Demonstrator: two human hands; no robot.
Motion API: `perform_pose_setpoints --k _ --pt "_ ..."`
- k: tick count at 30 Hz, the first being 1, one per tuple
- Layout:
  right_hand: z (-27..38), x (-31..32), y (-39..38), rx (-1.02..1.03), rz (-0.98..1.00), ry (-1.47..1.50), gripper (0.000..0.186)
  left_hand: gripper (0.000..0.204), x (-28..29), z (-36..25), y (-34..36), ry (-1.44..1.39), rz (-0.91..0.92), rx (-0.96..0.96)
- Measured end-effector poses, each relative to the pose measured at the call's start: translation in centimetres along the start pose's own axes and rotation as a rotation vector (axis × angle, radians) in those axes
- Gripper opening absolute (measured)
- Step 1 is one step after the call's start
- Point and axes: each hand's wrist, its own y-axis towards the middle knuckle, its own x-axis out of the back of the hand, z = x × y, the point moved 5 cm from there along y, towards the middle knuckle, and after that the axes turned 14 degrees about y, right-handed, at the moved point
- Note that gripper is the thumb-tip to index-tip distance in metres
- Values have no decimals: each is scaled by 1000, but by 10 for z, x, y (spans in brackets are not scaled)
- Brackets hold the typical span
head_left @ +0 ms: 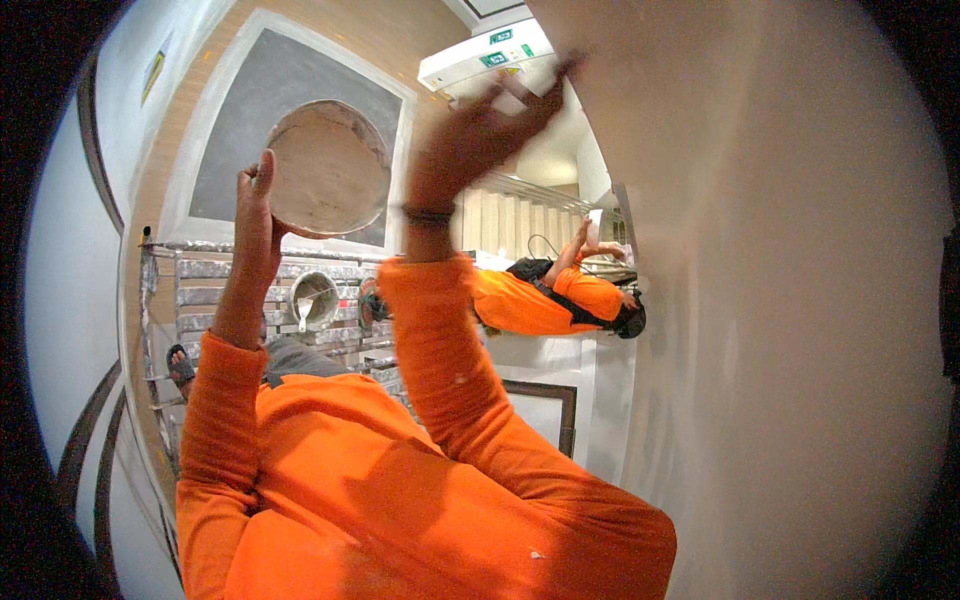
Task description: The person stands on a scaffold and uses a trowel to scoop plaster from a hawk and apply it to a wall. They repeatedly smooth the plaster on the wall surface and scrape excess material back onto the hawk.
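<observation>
My left hand [258, 205] grips the edge of a shallow round dish [330, 170], thumb up along its near side. The dish looks brownish and powdery inside, with a thin pale rim. My right hand [485, 135] is raised beside a smooth beige wall surface [740, 250], its fingers pointing up toward it. Motion smears that hand, so I cannot make out whether it holds anything or touches the surface. A dark band circles the right wrist. Both forearms are in orange sleeves.
Below me is a paint-spattered slatted platform [215, 295] with a bucket [314, 300] holding a white-handled tool. Another person in orange [550, 300] stands to the right, arms raised with a white object [595, 228]. A white box-shaped fixture [487, 55] and a railing [530, 190] lie beyond.
</observation>
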Motion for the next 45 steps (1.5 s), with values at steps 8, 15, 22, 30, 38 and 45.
perform_pose_setpoints --k 8,15,22,30,38,45 --pt "70 -26 -49 245 219 277 37 65 -2 16 10 -103 9 125" --pt "-38 109 12 350 66 -434 41 69 -15 20 15 -72 -15 99" --pt "-167 75 -37 289 141 -205 38 69 -52 31 19 -90 103 129" --pt "-95 125 -23 -5 -139 -3 46 71 -50 35 19 -72 73 129" --pt "-61 81 17 -258 -167 -104 61 72 -38 27 12 -68 72 141" --pt "23 5 -19 214 289 73 43 71 -38 28 13 -95 66 112"
